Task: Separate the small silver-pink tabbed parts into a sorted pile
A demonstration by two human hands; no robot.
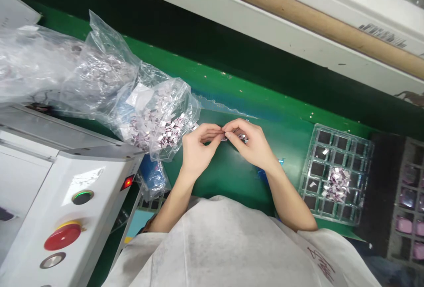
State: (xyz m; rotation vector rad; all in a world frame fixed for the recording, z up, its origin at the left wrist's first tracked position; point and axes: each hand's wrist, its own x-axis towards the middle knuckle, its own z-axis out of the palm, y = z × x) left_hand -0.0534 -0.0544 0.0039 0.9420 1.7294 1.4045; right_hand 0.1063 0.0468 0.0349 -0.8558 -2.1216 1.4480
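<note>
My left hand (202,145) and my right hand (247,140) meet fingertip to fingertip above the green tabletop (228,181). Both are closed in a pinch; whatever sits between the fingertips is too small and hidden to name. Just behind the right fingers lie several small silvery pieces (243,137), partly covered by that hand. Left of my left hand, an open clear plastic bag (172,97) spills many small white and purplish pieces (170,132). To the right, a clear compartment tray (306,176) carries a heap of similar pieces (338,184).
A grey machine with a red push button (62,236) and a green-ringed button (82,197) stands at the left. More filled plastic bags (66,66) lie behind it. A pale shelf beam (232,13) crosses the top. A dark tray with pink items (404,224) is at far right.
</note>
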